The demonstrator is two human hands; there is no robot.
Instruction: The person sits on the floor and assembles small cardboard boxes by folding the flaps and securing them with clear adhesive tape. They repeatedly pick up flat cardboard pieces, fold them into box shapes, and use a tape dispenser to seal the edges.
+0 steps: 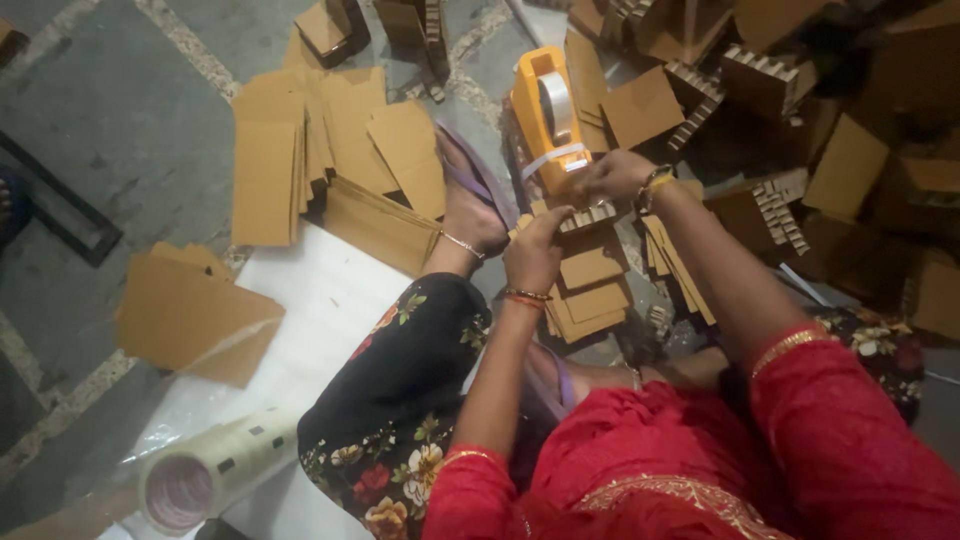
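Left hand (535, 250) grips the cardboard piece (585, 217) at its near edge, fingers closed on it. Right hand (612, 178) pinches the piece's far edge beside the orange tape dispenser (545, 115), at 12 o'clock. Cardboard stack (592, 290) lies just below, at 6 o'clock. Tape roll (205, 475) lies at 8 o'clock, well apart.

Tape roll (205, 475): lower end cut off by frame edge.
Cardboard piece (585, 215): mostly covered by both hands (shape unclear).
Far boxes (900, 60): dark, blurred.

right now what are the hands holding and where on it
Both hands grip a small corrugated cardboard piece: the left hand at its left end, the right hand on its upper edge, beside the orange tape dispenser.
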